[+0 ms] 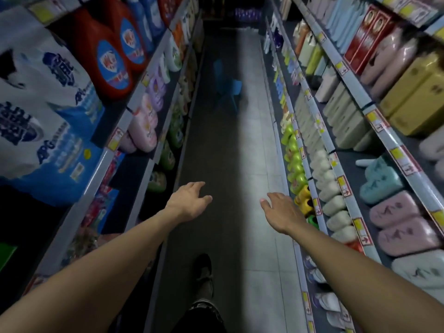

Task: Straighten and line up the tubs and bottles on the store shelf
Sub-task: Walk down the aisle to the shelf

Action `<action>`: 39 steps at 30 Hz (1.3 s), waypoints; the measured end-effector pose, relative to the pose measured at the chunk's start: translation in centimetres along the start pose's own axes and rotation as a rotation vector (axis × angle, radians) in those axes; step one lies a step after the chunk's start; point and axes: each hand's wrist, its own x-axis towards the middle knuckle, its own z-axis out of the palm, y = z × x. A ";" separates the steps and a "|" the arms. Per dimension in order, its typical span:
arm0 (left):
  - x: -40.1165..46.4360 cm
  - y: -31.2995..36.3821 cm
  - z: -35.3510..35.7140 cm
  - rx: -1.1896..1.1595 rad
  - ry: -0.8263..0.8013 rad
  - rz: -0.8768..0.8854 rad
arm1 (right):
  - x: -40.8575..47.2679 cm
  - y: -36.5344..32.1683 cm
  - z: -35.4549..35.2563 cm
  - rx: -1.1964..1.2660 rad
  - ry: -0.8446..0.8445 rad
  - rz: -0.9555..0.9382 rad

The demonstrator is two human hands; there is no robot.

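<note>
Head view looks down a dim aisle between two shelf racks. The left hand (189,203) reaches forward over the dark floor (216,145), fingers relaxed and slightly bent, holding nothing. The right hand (280,212) is stretched out beside it, at 3 o'clock from the left one, fingers loose and empty, its far edge just in front of the right rack's lowest rows. Neither hand touches a product.

On the right rack, green bottles (294,150) run along a low shelf at 1 o'clock from the right hand, with yellow bottles (303,195) just beside that hand at 2 o'clock. One shelf up sits a row of pale tubs (329,186), and above them pink tubs (403,222) and a teal tub (379,181) at 3 o'clock. Yellow boxes (418,92) stand higher still.

On the left rack, red jugs (113,54) stand at 11 o'clock from the left hand, beside a white and blue bag (40,104) at 10 o'clock. Pink bottles (144,126) and green bottles line the shelves under them.

A blue chair (228,87) stands far down the aisle at 12 o'clock. A shoe (204,272) shows at 6 o'clock, between the forearms.
</note>
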 end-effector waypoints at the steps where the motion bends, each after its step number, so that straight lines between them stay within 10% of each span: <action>1: 1.8 0.0 -0.7 -0.005 -0.008 0.003 | 1.6 -0.3 -0.4 0.002 -0.001 0.009; 19: 29.0 3.3 -12.7 0.000 -0.117 0.080 | 26.7 -5.3 -9.7 0.062 0.004 0.121; 39: 54.6 18.1 -19.0 -0.019 -0.048 -0.014 | 54.9 5.4 -23.9 0.055 -0.045 0.057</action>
